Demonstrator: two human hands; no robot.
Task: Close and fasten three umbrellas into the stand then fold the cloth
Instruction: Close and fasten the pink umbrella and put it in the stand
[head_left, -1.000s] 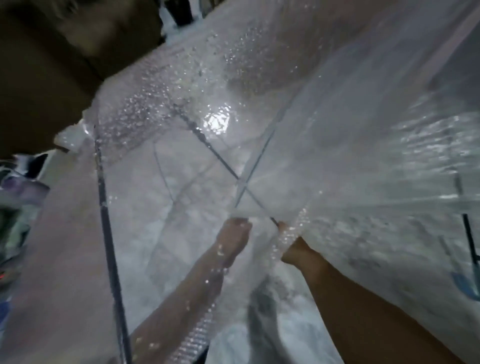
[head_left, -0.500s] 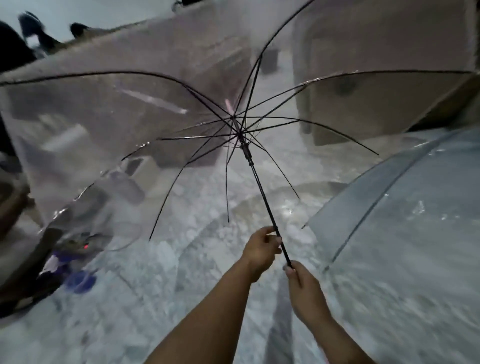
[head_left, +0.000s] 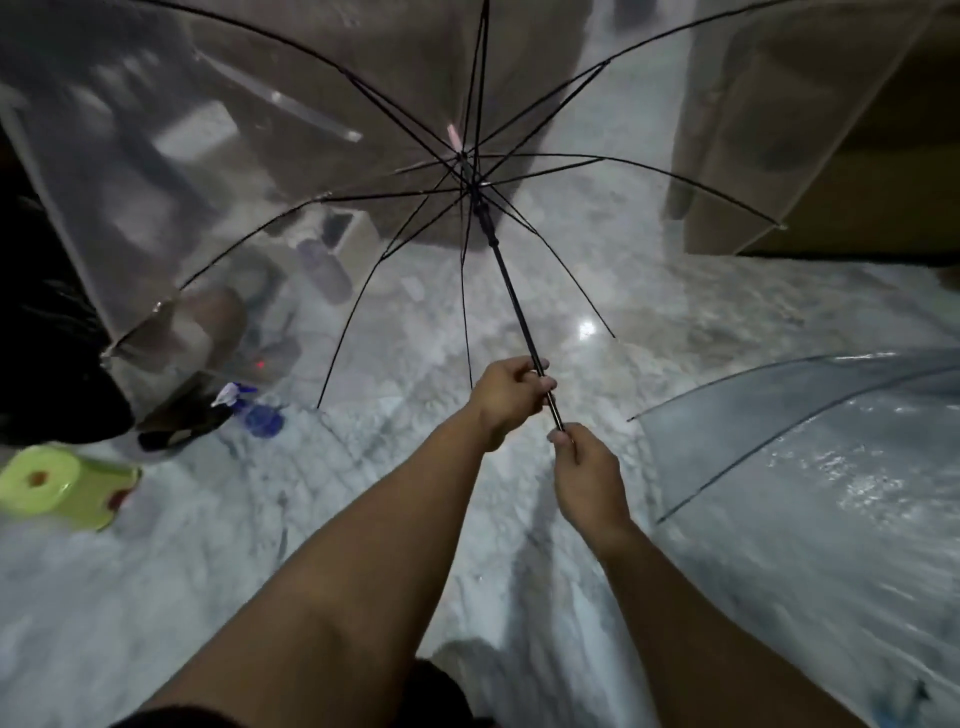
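Closer and larger than before: open clear umbrella (head_left: 363, 130), shaft (head_left: 511, 296) running from hands up and away, slightly leftward, canopy facing outward above the marble floor (head_left: 208, 571). Left hand (head_left: 506, 397) curled round shaft; right hand (head_left: 587, 478) clasps handle end below it. Second umbrella (head_left: 810, 493) right of shaft.

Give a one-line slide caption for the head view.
Both hands, left hand above right hand, grip the shaft of an open clear umbrella.
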